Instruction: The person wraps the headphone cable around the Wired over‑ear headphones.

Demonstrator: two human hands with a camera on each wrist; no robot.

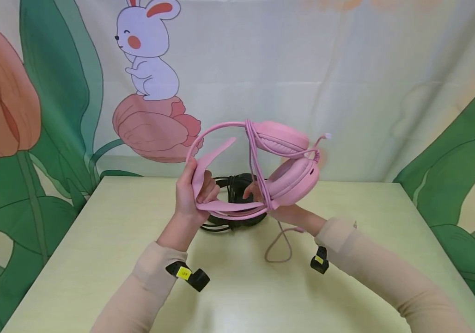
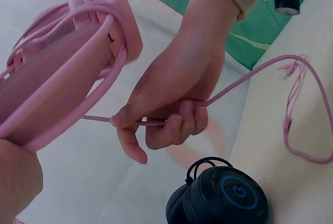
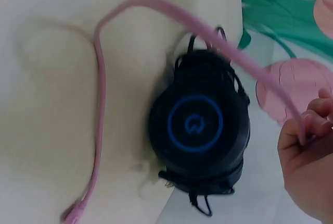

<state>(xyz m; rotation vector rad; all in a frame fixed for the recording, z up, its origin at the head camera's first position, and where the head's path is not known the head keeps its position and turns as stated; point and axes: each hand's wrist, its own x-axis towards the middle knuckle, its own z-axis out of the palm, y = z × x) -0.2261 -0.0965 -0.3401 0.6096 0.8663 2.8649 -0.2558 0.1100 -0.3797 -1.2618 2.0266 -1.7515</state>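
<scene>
My left hand (image 1: pixel 191 193) grips the headband of a pair of pink headphones (image 1: pixel 291 182), holding them up above the table. Several turns of pink cable (image 1: pixel 256 162) wrap around the headphones beside the ear cups. In the left wrist view, my right hand (image 2: pixel 174 91) has its fingers curled around a loose length of that cable, behind the headphones. From there the cable runs down to the table, where its plug end lies. Part of the right hand is hidden by the headphones in the head view.
Black headphones (image 3: pixel 195 125) with a bundled black cable lie on the pale table (image 1: pixel 237 286), behind and below the pink pair. A printed cloth backdrop (image 1: pixel 345 83) with a rabbit and flowers hangs at the table's far edge. Each sleeve carries a small black wrist camera.
</scene>
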